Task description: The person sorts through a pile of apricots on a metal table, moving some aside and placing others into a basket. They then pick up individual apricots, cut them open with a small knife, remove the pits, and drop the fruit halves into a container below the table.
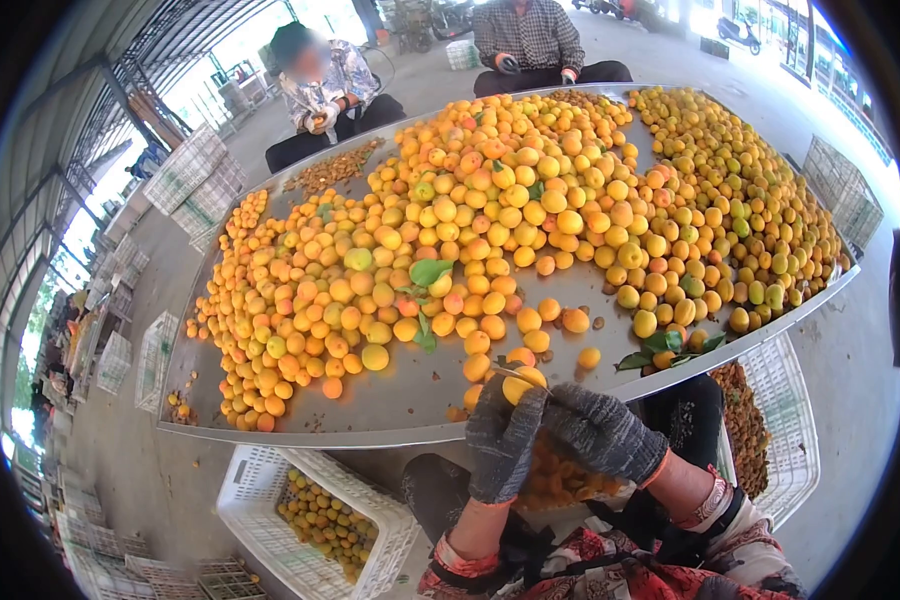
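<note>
Both my hands wear dark grey knit gloves and meet low over the near edge of the metal table (pixel 410 400). My left hand (pixel 500 440) is closed around a yellow-orange apricot (pixel 523 385) at its fingertips. A thin, narrow strip (pixel 507 371) shows at the apricot's top side. Right beside it, my right hand (pixel 607 432) is closed, fingertips pinched together at the fruit; what they grip is hidden. Loose apricots (pixel 476 367) lie just beyond my left hand. Below my hands, a container holds orange apricot pieces (pixel 560 475).
A large apricot heap (pixel 490 200) covers much of the table. White crates stand underneath: one with whole apricots (pixel 330 525) at left, one with brown pits (pixel 740 425) at right. Two people (pixel 325 95) (pixel 528 45) sit across the table. Leaves (pixel 665 345) lie near the right edge.
</note>
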A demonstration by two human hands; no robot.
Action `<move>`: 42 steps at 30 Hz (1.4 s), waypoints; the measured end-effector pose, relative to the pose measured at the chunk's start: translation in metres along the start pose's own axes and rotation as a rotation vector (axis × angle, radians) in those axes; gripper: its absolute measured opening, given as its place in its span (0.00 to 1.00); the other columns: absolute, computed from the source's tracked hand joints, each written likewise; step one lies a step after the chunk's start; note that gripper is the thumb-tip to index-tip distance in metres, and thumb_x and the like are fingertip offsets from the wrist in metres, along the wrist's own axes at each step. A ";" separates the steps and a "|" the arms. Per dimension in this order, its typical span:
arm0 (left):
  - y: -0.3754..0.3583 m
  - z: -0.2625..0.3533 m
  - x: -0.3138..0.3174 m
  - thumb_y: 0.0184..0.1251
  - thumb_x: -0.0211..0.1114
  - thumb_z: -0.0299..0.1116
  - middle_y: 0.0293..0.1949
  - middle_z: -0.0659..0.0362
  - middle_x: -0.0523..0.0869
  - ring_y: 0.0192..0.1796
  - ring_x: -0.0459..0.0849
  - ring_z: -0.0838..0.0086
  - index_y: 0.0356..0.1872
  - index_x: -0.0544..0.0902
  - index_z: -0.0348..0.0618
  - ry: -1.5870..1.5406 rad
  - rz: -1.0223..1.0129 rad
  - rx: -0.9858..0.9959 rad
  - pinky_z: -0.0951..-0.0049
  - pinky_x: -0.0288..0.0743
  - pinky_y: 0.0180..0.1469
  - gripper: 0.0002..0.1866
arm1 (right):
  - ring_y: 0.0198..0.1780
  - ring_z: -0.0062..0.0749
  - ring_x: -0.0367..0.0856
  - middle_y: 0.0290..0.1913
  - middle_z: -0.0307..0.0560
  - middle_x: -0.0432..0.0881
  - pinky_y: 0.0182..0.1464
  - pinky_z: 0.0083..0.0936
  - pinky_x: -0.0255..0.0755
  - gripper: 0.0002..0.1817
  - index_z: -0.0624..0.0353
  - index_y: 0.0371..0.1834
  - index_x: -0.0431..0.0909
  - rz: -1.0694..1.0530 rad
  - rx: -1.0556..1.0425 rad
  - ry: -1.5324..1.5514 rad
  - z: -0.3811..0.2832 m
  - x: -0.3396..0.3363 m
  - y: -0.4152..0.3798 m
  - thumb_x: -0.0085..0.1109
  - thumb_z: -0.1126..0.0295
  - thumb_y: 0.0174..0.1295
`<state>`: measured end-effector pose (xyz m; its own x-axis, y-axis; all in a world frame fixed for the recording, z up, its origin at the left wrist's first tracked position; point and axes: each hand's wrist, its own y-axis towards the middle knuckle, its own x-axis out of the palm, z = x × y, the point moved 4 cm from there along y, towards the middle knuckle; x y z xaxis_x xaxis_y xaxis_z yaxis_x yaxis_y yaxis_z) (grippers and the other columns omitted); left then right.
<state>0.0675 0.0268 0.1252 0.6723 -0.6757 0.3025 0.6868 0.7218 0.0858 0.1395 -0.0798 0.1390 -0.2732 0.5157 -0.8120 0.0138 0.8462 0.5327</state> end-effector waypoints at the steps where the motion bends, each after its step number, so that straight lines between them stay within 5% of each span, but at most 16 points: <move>1: 0.001 -0.003 0.000 0.64 0.58 0.32 0.41 0.61 0.78 0.41 0.74 0.81 0.50 0.73 0.35 -0.006 -0.025 -0.016 0.81 0.69 0.46 0.16 | 0.51 0.44 0.75 0.48 0.53 0.76 0.54 0.32 0.71 0.19 0.68 0.48 0.73 0.005 0.158 0.268 0.003 0.003 -0.003 0.57 0.75 0.51; 3: 0.002 -0.004 0.001 0.64 0.58 0.32 0.41 0.61 0.78 0.42 0.74 0.81 0.50 0.73 0.35 -0.011 -0.045 -0.026 0.81 0.69 0.46 0.16 | 0.52 0.43 0.75 0.48 0.53 0.76 0.56 0.33 0.70 0.19 0.68 0.48 0.73 0.011 0.309 0.538 0.009 0.010 -0.005 0.57 0.75 0.51; 5: 0.001 -0.005 0.004 0.65 0.58 0.34 0.41 0.61 0.78 0.42 0.74 0.81 0.50 0.73 0.35 -0.024 0.028 -0.056 0.81 0.69 0.46 0.16 | 0.50 0.36 0.76 0.47 0.50 0.78 0.54 0.29 0.71 0.19 0.68 0.51 0.70 0.033 0.010 -0.075 -0.001 0.007 -0.004 0.56 0.74 0.56; 6: 0.001 -0.005 0.004 0.65 0.58 0.34 0.41 0.61 0.78 0.42 0.74 0.81 0.50 0.73 0.35 -0.026 0.030 -0.057 0.81 0.69 0.46 0.16 | 0.50 0.36 0.76 0.47 0.50 0.78 0.54 0.29 0.71 0.19 0.68 0.51 0.70 0.030 0.009 -0.075 -0.005 0.004 -0.001 0.56 0.74 0.56; 8: 0.004 -0.008 -0.001 0.67 0.55 0.37 0.41 0.60 0.78 0.42 0.73 0.81 0.50 0.74 0.35 0.051 0.085 -0.109 0.80 0.68 0.46 0.17 | 0.47 0.27 0.77 0.44 0.47 0.79 0.51 0.24 0.72 0.18 0.66 0.53 0.68 0.026 0.796 1.048 0.003 0.005 0.003 0.55 0.74 0.60; 11: 0.010 -0.008 -0.018 0.67 0.55 0.39 0.36 0.60 0.81 0.34 0.78 0.80 0.47 0.75 0.38 -0.076 0.221 -0.156 0.79 0.74 0.35 0.16 | 0.45 0.22 0.77 0.42 0.44 0.80 0.47 0.20 0.73 0.16 0.65 0.51 0.70 0.009 0.870 1.032 0.006 -0.003 -0.008 0.54 0.76 0.59; 14: 0.011 -0.009 -0.032 0.66 0.55 0.42 0.35 0.58 0.81 0.32 0.80 0.77 0.48 0.75 0.38 -0.100 0.030 -0.223 0.77 0.76 0.33 0.18 | 0.37 0.33 0.79 0.40 0.48 0.78 0.39 0.27 0.72 0.14 0.62 0.45 0.73 0.145 0.577 0.559 0.014 -0.024 -0.006 0.59 0.70 0.57; 16: 0.004 -0.025 -0.036 0.66 0.55 0.41 0.38 0.56 0.81 0.38 0.80 0.74 0.49 0.74 0.37 0.005 -0.063 -0.172 0.73 0.77 0.38 0.18 | 0.39 0.32 0.78 0.41 0.48 0.78 0.40 0.27 0.72 0.17 0.61 0.48 0.72 0.114 0.689 0.625 0.016 -0.036 0.016 0.60 0.70 0.56; 18: -0.004 -0.019 -0.031 0.66 0.56 0.39 0.41 0.54 0.80 0.45 0.78 0.70 0.48 0.74 0.35 0.395 -0.185 0.165 0.70 0.74 0.46 0.17 | 0.47 0.38 0.77 0.47 0.49 0.76 0.46 0.30 0.71 0.22 0.61 0.52 0.70 0.134 0.350 0.587 0.003 -0.044 0.034 0.62 0.70 0.54; 19: -0.005 -0.020 -0.030 0.66 0.56 0.39 0.41 0.54 0.80 0.45 0.78 0.70 0.48 0.74 0.35 0.392 -0.187 0.166 0.70 0.74 0.46 0.17 | 0.55 0.39 0.72 0.51 0.49 0.74 0.53 0.31 0.68 0.28 0.61 0.56 0.67 -0.018 0.373 0.642 0.008 -0.029 0.035 0.66 0.69 0.50; 22: -0.009 -0.028 -0.031 0.66 0.55 0.35 0.45 0.52 0.79 0.50 0.75 0.69 0.48 0.75 0.32 0.249 -0.101 -0.192 0.70 0.69 0.52 0.16 | 0.57 0.39 0.70 0.56 0.52 0.71 0.59 0.30 0.63 0.35 0.59 0.59 0.65 -0.048 0.301 0.642 0.026 0.002 0.021 0.70 0.65 0.46; 31: -0.010 -0.046 -0.019 0.69 0.47 0.36 0.44 0.53 0.78 0.47 0.75 0.70 0.43 0.76 0.33 0.081 0.210 -0.242 0.74 0.67 0.53 0.16 | 0.54 0.35 0.71 0.50 0.49 0.72 0.56 0.30 0.67 0.29 0.59 0.52 0.69 0.112 0.444 0.429 0.008 -0.001 0.023 0.70 0.71 0.45; 36: 0.001 -0.051 -0.019 0.66 0.51 0.40 0.38 0.56 0.77 0.38 0.76 0.72 0.45 0.75 0.39 -0.620 0.415 -0.267 0.70 0.73 0.45 0.15 | 0.47 0.28 0.75 0.45 0.43 0.76 0.49 0.24 0.71 0.25 0.59 0.49 0.70 0.301 0.683 0.795 0.014 0.025 -0.006 0.68 0.74 0.47; 38: 0.001 -0.046 -0.020 0.65 0.52 0.42 0.37 0.56 0.77 0.37 0.77 0.71 0.46 0.74 0.40 -0.637 0.320 -0.279 0.70 0.74 0.43 0.17 | 0.45 0.25 0.76 0.43 0.42 0.77 0.47 0.22 0.71 0.23 0.59 0.48 0.71 0.341 0.740 0.956 0.014 0.023 -0.013 0.68 0.75 0.47; 40: 0.001 -0.042 -0.024 0.64 0.53 0.45 0.36 0.57 0.77 0.36 0.77 0.71 0.47 0.74 0.40 -0.652 0.229 -0.288 0.71 0.75 0.41 0.19 | 0.45 0.24 0.75 0.41 0.41 0.78 0.48 0.22 0.72 0.21 0.60 0.47 0.71 0.111 0.743 0.804 0.012 0.018 -0.021 0.66 0.76 0.49; 42: 0.001 -0.041 -0.027 0.63 0.54 0.45 0.43 0.55 0.76 0.45 0.75 0.69 0.47 0.73 0.39 -0.739 0.157 -0.335 0.66 0.74 0.49 0.20 | 0.44 0.23 0.75 0.40 0.40 0.78 0.47 0.21 0.72 0.18 0.59 0.46 0.72 0.050 0.653 0.686 0.022 0.027 -0.037 0.63 0.76 0.52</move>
<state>0.0614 0.0395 0.0778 0.4922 -0.2137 0.8438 0.7246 0.6377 -0.2612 0.1533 -0.0947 0.0920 -0.7605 0.5379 -0.3637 0.5196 0.8401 0.1559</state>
